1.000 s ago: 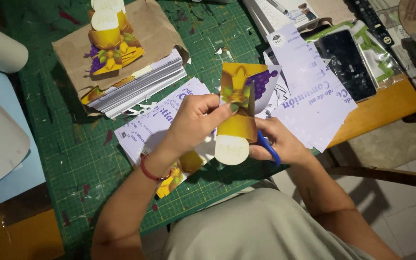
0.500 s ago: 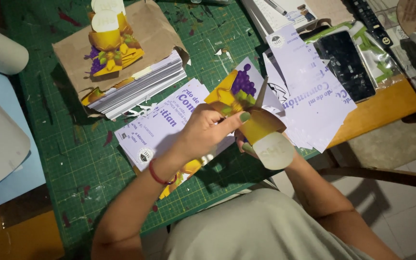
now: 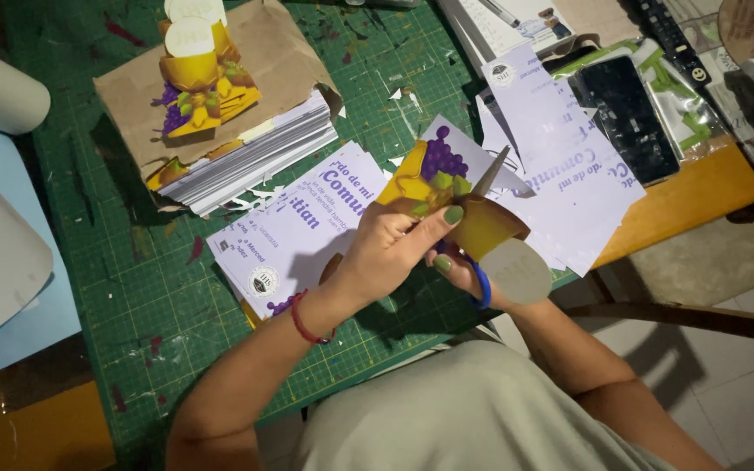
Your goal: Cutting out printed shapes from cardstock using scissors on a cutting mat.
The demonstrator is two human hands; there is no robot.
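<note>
Left hand (image 3: pixel 394 249) clenched on printed paper cutout (image 3: pixel 447 187), held above green cutting mat (image 3: pixel 159 279). Right hand (image 3: pixel 464 270), mostly hidden, gripping blue-handled scissors (image 3: pixel 484 218), blades at cutout's edge.

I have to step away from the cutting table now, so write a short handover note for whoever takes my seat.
Left hand: grips the printed chalice picture, held above the green cutting mat.
Right hand: holds the blue-handled scissors, blades in the picture's edge.
Done: finished cutouts lie on the brown paper.
Left: this picture is partly cut; a stack of sheets waits beside it.
</note>
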